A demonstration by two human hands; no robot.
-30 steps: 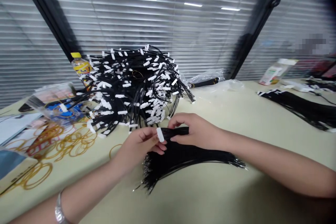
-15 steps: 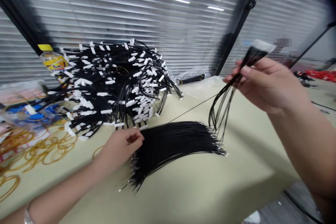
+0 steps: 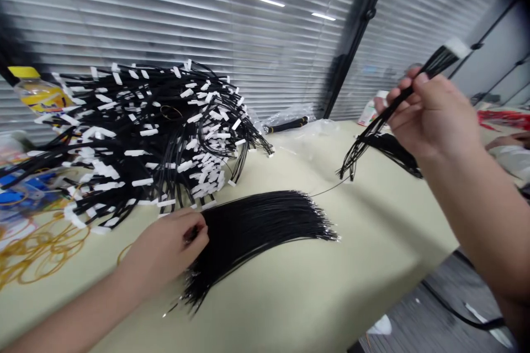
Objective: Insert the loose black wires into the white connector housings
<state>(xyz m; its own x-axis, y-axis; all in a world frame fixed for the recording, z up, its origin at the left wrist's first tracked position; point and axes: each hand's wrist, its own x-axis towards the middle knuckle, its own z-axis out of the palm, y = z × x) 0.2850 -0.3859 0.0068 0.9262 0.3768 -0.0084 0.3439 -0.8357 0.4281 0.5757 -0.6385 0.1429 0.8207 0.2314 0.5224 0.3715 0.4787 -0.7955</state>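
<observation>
In my right hand [image 3: 443,110], raised at the right, is a wire harness [image 3: 389,113] of several thin black wires. Its white connector [image 3: 456,48] sticks out above my fingers and its loose ends hang down to the left. Flat on the table lies a thick sheaf of cut black wires [image 3: 256,220] with bare silvery tips at both ends. My left hand [image 3: 174,245] is closed in a pinch at the sheaf's upper left end, on the black wires there. A single wire runs from the sheaf's right end toward the hanging ends.
Behind the sheaf rises a big heap of black harnesses with white connectors [image 3: 165,138]. A yellow-capped bottle [image 3: 41,94], yellow rubber bands [image 3: 45,251] and a black-handled tool [image 3: 287,124] lie around it. More black wires [image 3: 393,154] lie beyond my right wrist. Another person's hand [image 3: 511,140] shows far right.
My right hand has lifted and moved right with the harness, and its wire ends have swung away from the sheaf. The view has turned right. My left hand stays at the sheaf's left end.
</observation>
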